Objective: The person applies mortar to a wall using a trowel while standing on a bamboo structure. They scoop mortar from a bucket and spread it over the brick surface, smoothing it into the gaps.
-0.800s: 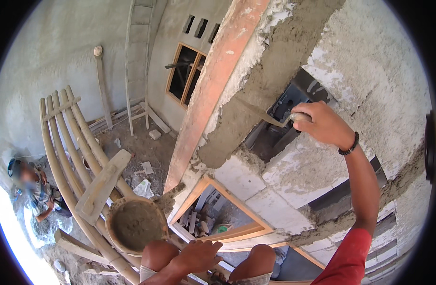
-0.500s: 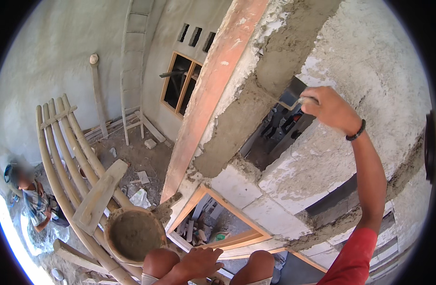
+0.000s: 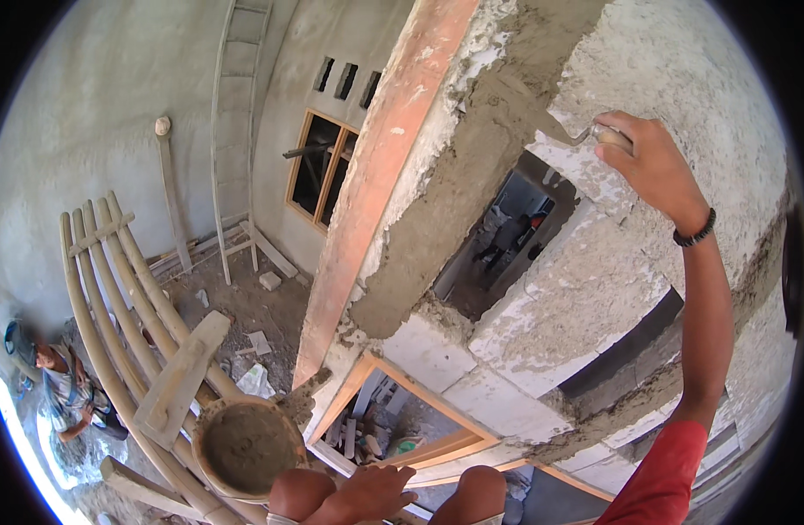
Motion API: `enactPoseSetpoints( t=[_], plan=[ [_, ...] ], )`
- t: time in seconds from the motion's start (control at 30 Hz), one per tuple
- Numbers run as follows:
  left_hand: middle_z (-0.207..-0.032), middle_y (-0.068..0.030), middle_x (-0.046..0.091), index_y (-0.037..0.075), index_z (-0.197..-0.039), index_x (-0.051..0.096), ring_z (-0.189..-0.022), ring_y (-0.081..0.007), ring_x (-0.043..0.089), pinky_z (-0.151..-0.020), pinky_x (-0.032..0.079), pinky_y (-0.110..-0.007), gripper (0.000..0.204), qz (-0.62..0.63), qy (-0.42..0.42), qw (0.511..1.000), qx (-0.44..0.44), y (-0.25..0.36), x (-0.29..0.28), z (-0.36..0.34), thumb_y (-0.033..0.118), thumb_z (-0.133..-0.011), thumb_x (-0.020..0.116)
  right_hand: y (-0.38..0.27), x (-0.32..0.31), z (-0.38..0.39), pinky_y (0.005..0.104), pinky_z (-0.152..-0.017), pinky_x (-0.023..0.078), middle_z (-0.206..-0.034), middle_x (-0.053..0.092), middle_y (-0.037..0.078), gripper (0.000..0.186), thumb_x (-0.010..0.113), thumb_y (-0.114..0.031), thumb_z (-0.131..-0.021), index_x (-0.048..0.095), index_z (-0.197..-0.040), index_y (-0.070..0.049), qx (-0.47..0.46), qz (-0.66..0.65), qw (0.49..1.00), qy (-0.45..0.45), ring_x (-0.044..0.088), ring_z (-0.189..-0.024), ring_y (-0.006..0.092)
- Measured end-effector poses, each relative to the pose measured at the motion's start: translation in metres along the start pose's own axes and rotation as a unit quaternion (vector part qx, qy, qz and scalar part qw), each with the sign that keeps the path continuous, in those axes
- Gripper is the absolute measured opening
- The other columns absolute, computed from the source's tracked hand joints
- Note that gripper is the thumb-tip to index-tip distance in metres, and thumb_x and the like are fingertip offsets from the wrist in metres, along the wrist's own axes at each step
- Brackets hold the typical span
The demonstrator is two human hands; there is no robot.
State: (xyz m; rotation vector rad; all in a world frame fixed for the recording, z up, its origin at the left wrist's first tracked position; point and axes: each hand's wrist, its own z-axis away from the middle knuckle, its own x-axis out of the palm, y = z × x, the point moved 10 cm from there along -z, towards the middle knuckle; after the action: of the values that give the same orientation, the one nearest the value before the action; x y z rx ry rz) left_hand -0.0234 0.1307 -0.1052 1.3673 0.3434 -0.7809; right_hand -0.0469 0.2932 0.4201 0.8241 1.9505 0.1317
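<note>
My right hand (image 3: 651,162) is raised at the upper right, closed around the handle of a trowel (image 3: 580,137). The trowel's blade lies against a strip of wet grey mortar (image 3: 437,227) on the wall, above a rectangular opening. Along the strip's left side runs a reddish wooden board (image 3: 393,157). My left hand (image 3: 367,494) rests low between my knees, fingers stretched out and nothing visible in it. To its left stands a bucket (image 3: 202,459) with grey mortar inside.
Bamboo poles (image 3: 126,297) with a plank (image 3: 183,381) across them extend at the left. Below is a person (image 3: 82,394). A wooden window frame (image 3: 428,455) sits under the mortar strip. A ladder (image 3: 218,140) leans on the far wall. Through the opening another person (image 3: 507,236) shows.
My right hand has moved up and to the right with the trowel, whose blade has gone from the opening onto the mortar above it. My left hand stays low near my knees.
</note>
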Motion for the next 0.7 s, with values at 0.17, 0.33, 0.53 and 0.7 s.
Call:
enactPoseSetpoints(
  t=[0.17,0.33,0.53,0.7],
  plan=[
    [-0.111,-0.0235,0.067,0.006,-0.136,0.051,-0.103,-0.0427,0.064,-0.091,0.05,-0.051,0.054,0.0,0.019,1.0,0.01,0.0,0.006,0.001,0.044,-0.097,0.055,-0.013,-0.017,0.021,0.0262,-0.058,0.05,-0.076,0.064,0.009,0.047,0.067,-0.032,-0.093,0.063,-0.123,0.003,0.05,-0.303,0.95,-0.048,0.062,-0.064,0.0123],
    [-0.112,-0.0229,0.067,0.007,-0.132,0.051,-0.107,-0.044,0.063,-0.093,0.048,-0.055,0.051,-0.002,0.027,1.0,-0.003,-0.004,0.005,0.0,0.043,-0.096,0.057,-0.002,0.018,0.026,0.0225,-0.052,0.048,-0.078,0.064,0.007,0.06,0.066,-0.042,-0.094,0.058,-0.129,0.005,0.043,-0.467,0.879,-0.092,0.06,-0.059,0.0096],
    [-0.113,-0.0229,0.065,0.008,-0.131,0.053,-0.103,-0.0458,0.064,-0.092,0.048,-0.054,0.05,-0.029,0.079,0.996,0.007,0.004,-0.006,0.007,0.041,-0.095,0.059,0.085,0.024,-0.013,0.0224,-0.053,0.046,-0.079,0.061,0.003,0.059,0.062,-0.043,-0.097,0.056,-0.134,0.003,0.144,-0.321,0.933,0.07,0.056,-0.06,0.0081],
    [-0.105,-0.0212,0.066,0.004,-0.13,0.056,-0.092,-0.0403,0.067,-0.086,0.051,-0.05,0.051,-0.055,0.115,0.992,-0.003,-0.007,-0.001,0.017,0.037,-0.091,0.061,0.012,0.116,0.027,0.0204,-0.056,0.041,-0.076,0.054,-0.002,0.054,0.06,-0.037,-0.098,0.056,-0.138,-0.001,0.139,-0.383,0.913,-0.015,0.05,-0.063,0.0053]
  ],
)
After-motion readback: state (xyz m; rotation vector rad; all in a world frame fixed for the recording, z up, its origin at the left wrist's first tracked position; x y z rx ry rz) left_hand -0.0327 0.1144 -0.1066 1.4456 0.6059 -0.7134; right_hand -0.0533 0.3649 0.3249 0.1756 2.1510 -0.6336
